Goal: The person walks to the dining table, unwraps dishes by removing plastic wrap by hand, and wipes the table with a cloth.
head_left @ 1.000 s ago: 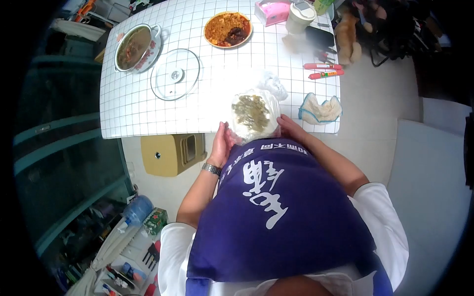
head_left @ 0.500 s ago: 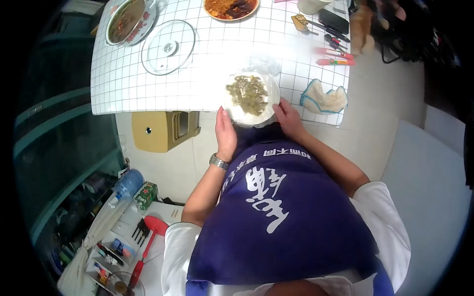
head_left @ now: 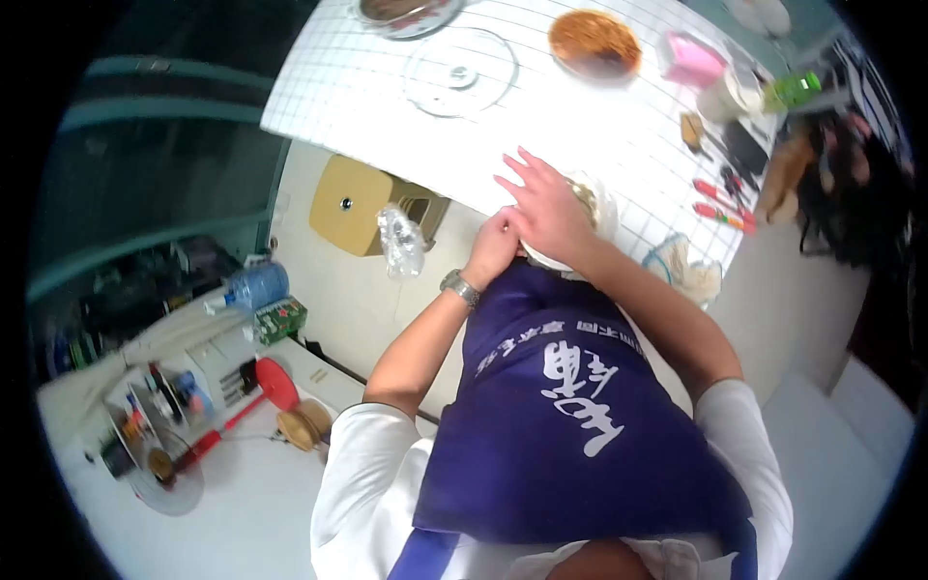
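Note:
My right hand point(head_left: 553, 215) reaches across the white bowl point(head_left: 607, 208) at the table's front edge, its fingers spread toward the left. Part of the bowl and its greenish food is hidden behind that hand. Close against its thumb side is my left hand point(head_left: 495, 244), with a metal watch on the wrist and its fingers closed; whatever they grip is too small to make out. A crumpled piece of clear plastic point(head_left: 400, 242) shows left of my hands, in front of the yellow bin point(head_left: 353, 205); whether it is in the air cannot be told.
On the gridded tabletop point(head_left: 338, 82) are a glass lid point(head_left: 460, 75), a pot point(head_left: 406, 12), a plate of reddish food point(head_left: 594, 44), a pink tissue pack point(head_left: 692, 60), a cup point(head_left: 727, 97), red-wrapped sticks point(head_left: 723, 217) and a blue-edged cloth point(head_left: 684, 271).
Both hands have left the bowl's sides and come together at its left; the right fingers are now spread. The clear plastic has appeared beside the bin. The view has turned and shifted.

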Available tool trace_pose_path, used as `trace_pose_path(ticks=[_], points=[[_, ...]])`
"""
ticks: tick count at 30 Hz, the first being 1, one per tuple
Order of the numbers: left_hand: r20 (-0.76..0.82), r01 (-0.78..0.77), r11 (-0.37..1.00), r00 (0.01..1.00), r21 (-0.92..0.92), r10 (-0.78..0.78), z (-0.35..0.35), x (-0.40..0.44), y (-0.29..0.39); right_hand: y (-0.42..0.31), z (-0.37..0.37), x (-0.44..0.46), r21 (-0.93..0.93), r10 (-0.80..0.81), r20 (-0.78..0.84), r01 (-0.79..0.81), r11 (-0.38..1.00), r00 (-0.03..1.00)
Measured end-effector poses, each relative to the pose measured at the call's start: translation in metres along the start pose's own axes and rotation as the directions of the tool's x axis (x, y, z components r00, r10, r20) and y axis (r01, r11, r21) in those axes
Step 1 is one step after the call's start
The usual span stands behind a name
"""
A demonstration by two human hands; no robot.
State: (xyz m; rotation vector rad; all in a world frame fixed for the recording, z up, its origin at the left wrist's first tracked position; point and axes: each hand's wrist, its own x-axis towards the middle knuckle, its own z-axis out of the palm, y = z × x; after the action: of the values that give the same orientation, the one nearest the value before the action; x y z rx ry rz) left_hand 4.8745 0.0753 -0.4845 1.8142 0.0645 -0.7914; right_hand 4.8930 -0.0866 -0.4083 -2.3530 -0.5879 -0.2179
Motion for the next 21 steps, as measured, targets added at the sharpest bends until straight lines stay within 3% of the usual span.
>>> trace_pose_path(ticks=[1, 3, 4, 5, 6, 7, 8, 9, 10, 11, 12, 14, 15, 16, 17, 18, 19, 20, 21], points=[[-0.045, -0.001, 1.000, 0.999, -0.027, 0.000, 0.003, -0.001, -0.003, 0.000, -0.002, -0.006, 0.040, 0.082, -0.044, -0.080, 0.996, 0.996], [-0.317, -0.063, 0.978, 0.948, -0.201, -0.004, 0.009, -0.018, -0.014, -0.005, -0.010, -0.024, 0.120, 0.068, -0.035, -0.063, 0.991, 0.997], [-0.367, -0.098, 0.968, 0.930, -0.229, 0.008, 0.003, -0.042, -0.006, -0.018, -0.019, -0.031, 0.184, 0.030, 0.056, -0.040, 0.982, 0.998], [-0.406, -0.154, 0.868, 0.912, -0.472, -0.059, 0.001, -0.065, -0.030, -0.031, -0.028, -0.041, 0.242, -0.016, 0.143, -0.020, 0.970, 0.990], [-0.434, -0.244, 0.716, 0.896, -0.654, -0.091, -0.010, -0.068, -0.058, -0.031, -0.027, -0.057, 0.305, -0.071, 0.255, -0.010, 0.952, 0.964], [-0.403, -0.274, 0.320, 0.785, -0.907, -0.471, -0.049, -0.067, -0.085, -0.030, -0.024, -0.073, 0.355, -0.123, 0.352, -0.011, 0.935, 0.928], [-0.166, -0.387, -0.139, 0.655, -0.912, -0.737, -0.101, -0.067, -0.121, -0.033, -0.026, -0.080, 0.346, -0.139, 0.417, -0.016, 0.938, 0.898], [-0.430, -0.527, 0.003, 0.689, -0.850, -0.583, -0.145, -0.055, -0.192, -0.031, -0.022, -0.097, 0.286, -0.099, 0.484, -0.051, 0.957, 0.870], [-0.652, -0.677, 0.076, 0.663, -0.732, -0.368, -0.184, -0.024, -0.246, -0.011, -0.024, -0.134, 0.108, -0.025, 0.575, -0.046, 0.993, 0.818], [-0.645, -0.689, -0.080, 0.707, -0.720, -0.288, -0.207, -0.020, -0.255, -0.005, -0.045, -0.165, 0.006, 0.107, 0.630, -0.143, 0.990, 0.769], [-0.668, -0.703, 0.045, 0.652, -0.710, -0.359, -0.241, -0.008, -0.285, -0.019, -0.058, -0.195, 0.078, 0.205, 0.519, -0.285, 0.955, 0.830], [-0.696, -0.654, 0.292, 0.524, -0.698, -0.491, -0.309, 0.016, -0.342, -0.022, -0.044, -0.237, -0.084, 0.378, 0.519, -0.395, 0.915, 0.766], [-0.861, -0.519, 0.689, 0.341, -0.507, -0.377, -0.304, 0.007, -0.327, -0.029, -0.031, -0.250, -0.146, 0.435, 0.521, -0.425, 0.893, 0.734], [-0.965, -0.264, 0.941, 0.210, -0.214, -0.160, -0.294, 0.004, -0.320, -0.035, -0.019, -0.264, -0.202, 0.483, 0.511, -0.447, 0.872, 0.711], [-0.985, -0.419, 0.893, 0.025, -0.167, -0.172, -0.267, -0.010, -0.332, -0.037, -0.003, -0.282, -0.081, 0.670, 0.502, -0.741, 0.666, 0.547], [-0.911, -0.396, 0.899, -0.270, -0.189, -0.310, -0.246, -0.017, -0.345, -0.049, 0.019, -0.294, -0.090, 0.781, 0.479, -0.863, 0.497, 0.400], [-0.888, -0.713, 0.611, 0.037, -0.345, -0.459, -0.258, -0.023, -0.382, -0.060, 0.036, -0.277, -0.332, 0.810, 0.548, -0.835, 0.439, 0.208], [-0.803, -0.847, 0.182, 0.374, -0.500, -0.465, -0.268, -0.017, -0.420, -0.045, 0.054, -0.321, -0.120, 0.785, 0.557, -0.910, 0.398, 0.270], [-0.786, -0.843, 0.156, 0.391, -0.514, -0.479, -0.278, 0.009, -0.435, -0.052, 0.072, -0.310, -0.222, 0.776, 0.587, -0.876, 0.428, 0.230]])
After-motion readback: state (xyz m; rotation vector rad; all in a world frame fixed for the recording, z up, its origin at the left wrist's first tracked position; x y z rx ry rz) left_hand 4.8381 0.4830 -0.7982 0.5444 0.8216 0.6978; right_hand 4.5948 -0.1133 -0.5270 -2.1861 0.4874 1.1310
